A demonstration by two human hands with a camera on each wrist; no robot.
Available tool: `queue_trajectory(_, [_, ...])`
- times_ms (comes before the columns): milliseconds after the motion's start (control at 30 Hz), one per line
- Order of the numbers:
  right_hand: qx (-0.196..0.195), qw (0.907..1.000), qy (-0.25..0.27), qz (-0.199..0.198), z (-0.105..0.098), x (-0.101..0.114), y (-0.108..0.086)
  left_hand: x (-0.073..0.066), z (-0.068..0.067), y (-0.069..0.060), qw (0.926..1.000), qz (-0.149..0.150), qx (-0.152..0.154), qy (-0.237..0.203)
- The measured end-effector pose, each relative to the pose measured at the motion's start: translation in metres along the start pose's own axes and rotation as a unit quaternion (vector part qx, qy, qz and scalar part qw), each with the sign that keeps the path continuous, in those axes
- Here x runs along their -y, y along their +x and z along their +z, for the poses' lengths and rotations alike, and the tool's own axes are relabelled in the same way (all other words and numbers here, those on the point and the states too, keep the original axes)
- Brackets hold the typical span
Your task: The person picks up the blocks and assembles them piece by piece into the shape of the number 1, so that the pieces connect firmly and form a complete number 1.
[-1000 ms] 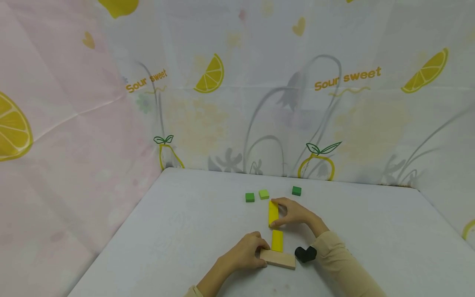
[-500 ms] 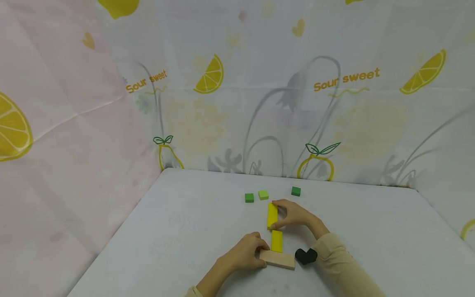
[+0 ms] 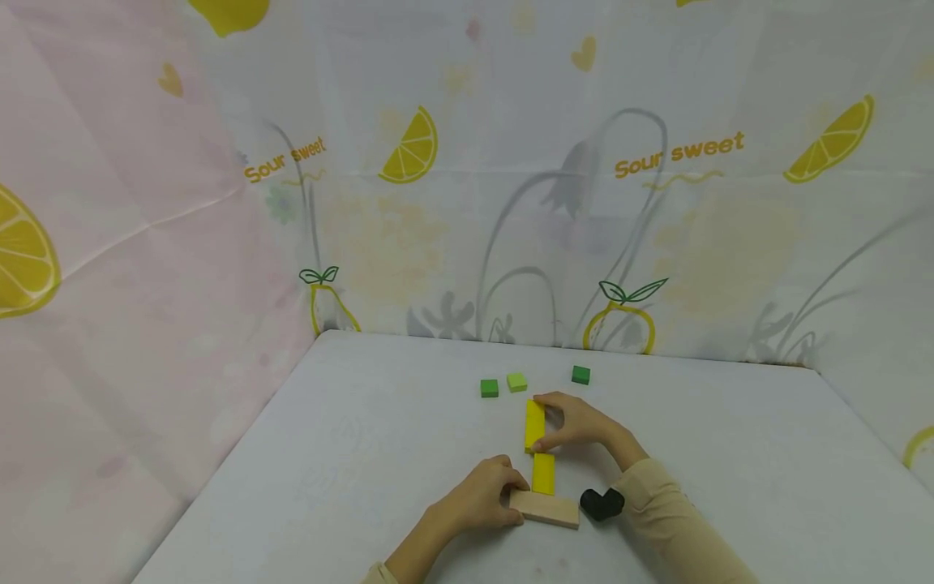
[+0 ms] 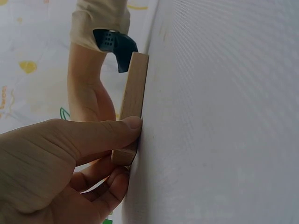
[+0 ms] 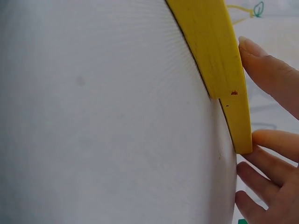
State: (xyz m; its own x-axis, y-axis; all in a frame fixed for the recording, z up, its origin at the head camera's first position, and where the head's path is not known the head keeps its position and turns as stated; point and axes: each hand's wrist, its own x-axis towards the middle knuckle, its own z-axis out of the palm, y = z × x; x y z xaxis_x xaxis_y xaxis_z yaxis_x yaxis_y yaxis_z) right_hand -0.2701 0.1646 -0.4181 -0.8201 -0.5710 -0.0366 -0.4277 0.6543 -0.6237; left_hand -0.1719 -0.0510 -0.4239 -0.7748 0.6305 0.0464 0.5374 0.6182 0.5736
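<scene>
Near the front of the table, my left hand (image 3: 481, 495) grips the left end of a plain wooden block (image 3: 546, 509), thumb on the near side and fingers behind, also seen in the left wrist view on the wooden block (image 4: 133, 88). A yellow block (image 3: 543, 474) lies lengthwise away from it, its near end against the wooden one. Beyond lies another yellow block (image 3: 535, 426), end to end with the first and offset slightly left. My right hand (image 3: 580, 422) holds this far block by its right side, thumb at the near end and fingertips at the far end.
Behind the far yellow block stand a green block (image 3: 490, 388), a light green block (image 3: 516, 382) and a dark green block (image 3: 580, 375). A black device (image 3: 601, 504) sits at my right sleeve. Printed cloth (image 3: 452, 243) hangs behind the white table (image 3: 350, 454).
My right hand has drawn the far yellow block slightly nearer and left, closing the small gap to the other yellow block. The left hand stays on the wooden block.
</scene>
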Motion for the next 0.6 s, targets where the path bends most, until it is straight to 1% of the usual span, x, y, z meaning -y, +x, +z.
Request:
queue_trajectory(200, [-0.005, 0.9999, -0.011, 0.005, 0.0006, 0.0016, 0.0020, 0.0001, -0.0002, 0.0003, 1.0000, -0.002, 0.001, -0.002])
queue_trajectory(400, [-0.013, 0.9995, -0.029, -0.006, 0.0043, 0.0047, 0.0050, 0.0005, -0.0002, 0.0009, 0.9999, -0.008, 0.004, -0.008])
queue_trajectory(600, [-0.016, 0.9992, -0.038, -0.004, 0.0058, 0.0069, 0.0057, 0.0001, -0.0003, 0.0006, 0.9999, -0.006, 0.002, -0.010])
